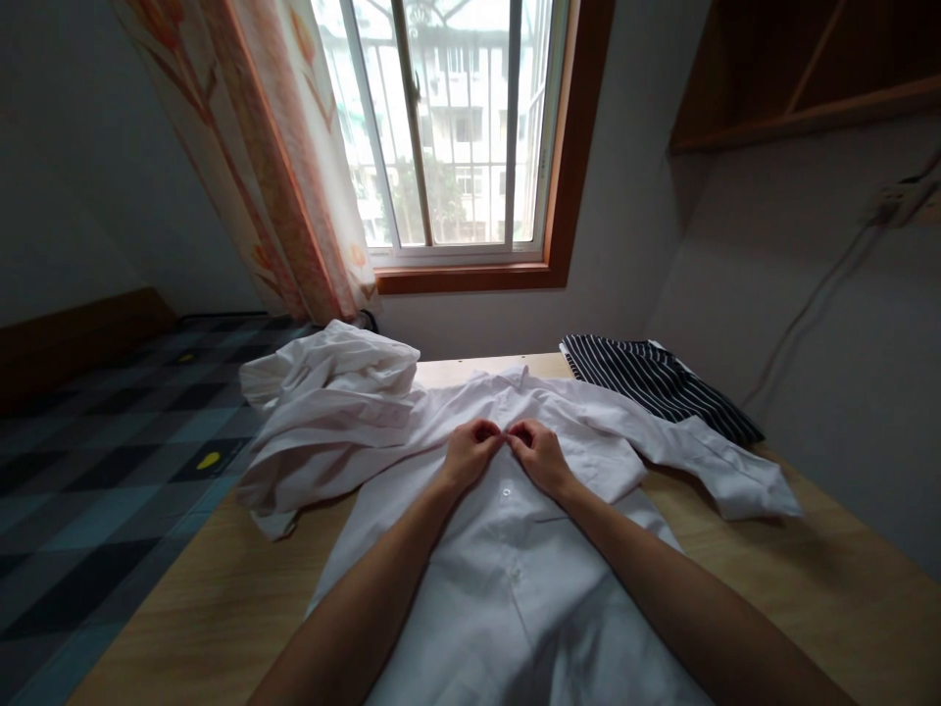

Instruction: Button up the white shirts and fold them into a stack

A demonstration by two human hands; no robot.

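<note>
A white button-up shirt (470,588) lies spread face up on the wooden table, its collar pointing to the window and one sleeve stretched out to the right. My left hand (471,453) and my right hand (538,454) meet at the front placket on the upper chest. Thumb and fingers of both are pinched together on the shirt's fabric, fingertips almost touching. Whatever small part sits between the fingertips is hidden. Below the hands, a button (507,492) shows on the placket, with another lower down.
Crumpled white clothing (338,373) is heaped at the table's back left, against the shirt's left sleeve. A folded black-and-white striped cloth (654,382) lies at the back right. The wooden table (183,598) borders a checked bed (95,461). Behind stand a window and curtain (257,147).
</note>
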